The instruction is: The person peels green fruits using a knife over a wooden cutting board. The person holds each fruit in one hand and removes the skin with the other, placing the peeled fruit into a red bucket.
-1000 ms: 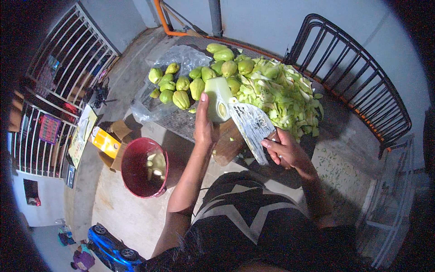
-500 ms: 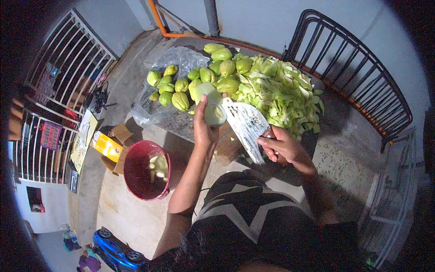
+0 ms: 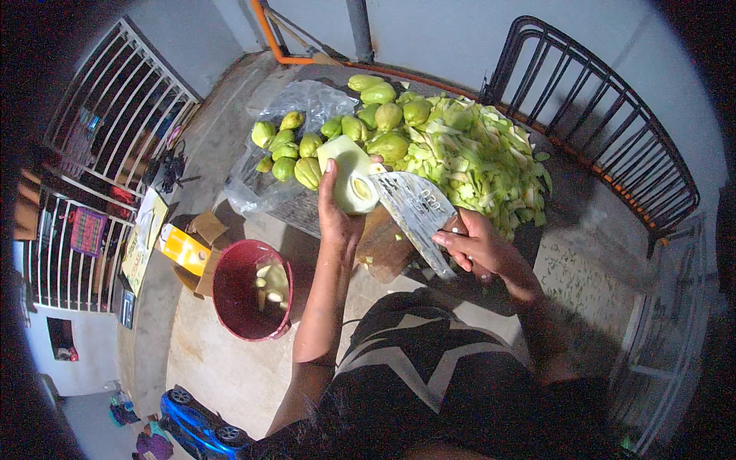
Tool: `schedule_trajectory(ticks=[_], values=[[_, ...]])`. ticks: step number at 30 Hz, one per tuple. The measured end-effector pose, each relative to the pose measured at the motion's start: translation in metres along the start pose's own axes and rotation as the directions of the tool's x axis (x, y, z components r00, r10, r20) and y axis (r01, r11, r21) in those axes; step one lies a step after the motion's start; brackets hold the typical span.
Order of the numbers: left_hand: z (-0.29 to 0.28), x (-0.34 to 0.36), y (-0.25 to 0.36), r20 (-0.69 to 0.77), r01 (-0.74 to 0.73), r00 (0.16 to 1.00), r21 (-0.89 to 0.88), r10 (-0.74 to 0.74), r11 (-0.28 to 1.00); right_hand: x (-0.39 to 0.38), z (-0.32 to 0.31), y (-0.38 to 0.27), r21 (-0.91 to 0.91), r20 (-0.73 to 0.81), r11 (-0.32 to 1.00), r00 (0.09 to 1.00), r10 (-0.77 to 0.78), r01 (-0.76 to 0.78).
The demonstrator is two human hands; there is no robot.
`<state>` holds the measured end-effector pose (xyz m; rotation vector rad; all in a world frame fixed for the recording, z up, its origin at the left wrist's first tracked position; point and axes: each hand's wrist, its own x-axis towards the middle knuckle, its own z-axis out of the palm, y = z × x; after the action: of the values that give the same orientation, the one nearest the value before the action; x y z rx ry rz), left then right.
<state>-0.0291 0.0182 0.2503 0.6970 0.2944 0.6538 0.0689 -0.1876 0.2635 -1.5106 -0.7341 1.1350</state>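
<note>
My left hand (image 3: 335,207) is wrapped round a peeled, pale green chayote (image 3: 345,161); its cut face shows an oval seed area. My right hand (image 3: 479,244) grips a broad-bladed knife (image 3: 410,205) with cut-out holes, its handle hidden in my fist. The tip of the blade lies close against the right side of the chayote; whether it touches, I cannot tell. Behind my hands are several unpeeled green chayotes (image 3: 389,146), some on a clear plastic bag (image 3: 303,98). A large heap of green peelings (image 3: 475,157) lies to their right. Below the knife is a brown wooden block (image 3: 385,249).
A red bucket (image 3: 222,295) holding pale peeled pieces stands at left, beside a yellow-and-brown carton (image 3: 184,249). A black metal rack (image 3: 606,115) leans along the right wall. A blue toy car (image 3: 201,425) is at lower left. Scraps are scattered on the floor (image 3: 571,280) at right.
The chayote has turned in my left hand, so its cut face and seed area show more fully. The knife has tilted slightly, and its tip has shifted a little down and left.
</note>
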Motion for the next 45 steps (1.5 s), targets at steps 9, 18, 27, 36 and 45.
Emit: schedule_trajectory(ticks=[9, 18, 27, 36, 45], values=[[-0.002, 0.001, -0.008, -0.008, -0.036, 0.999, -0.049, 0.036, 0.998, 0.004, 0.006, 0.017, 0.263, 0.055, 0.965, 0.998, -0.017, 0.002], [-0.001, 0.005, -0.009, -0.016, 0.01, 1.0, -0.03, -0.01, 1.0, 0.013, -0.003, 0.025, 0.387, 0.232, 0.917, 0.973, 0.001, -0.093], [-0.005, 0.008, -0.008, 0.025, -0.011, 1.0, 0.073, 0.009, 0.997, 0.015, 0.0, 0.027, 0.314, 0.151, 0.949, 0.989, -0.004, -0.044], [-0.009, 0.013, 0.002, -0.006, 0.092, 0.996, 0.051, -0.092, 0.994, 0.019, -0.001, 0.03, 0.279, 0.155, 0.96, 0.988, -0.023, -0.022], [-0.014, 0.018, 0.003, 0.055, 0.092, 0.994, -0.012, -0.091, 0.996, 0.022, 0.006, 0.021, 0.127, 0.034, 0.989, 0.996, -0.078, 0.073]])
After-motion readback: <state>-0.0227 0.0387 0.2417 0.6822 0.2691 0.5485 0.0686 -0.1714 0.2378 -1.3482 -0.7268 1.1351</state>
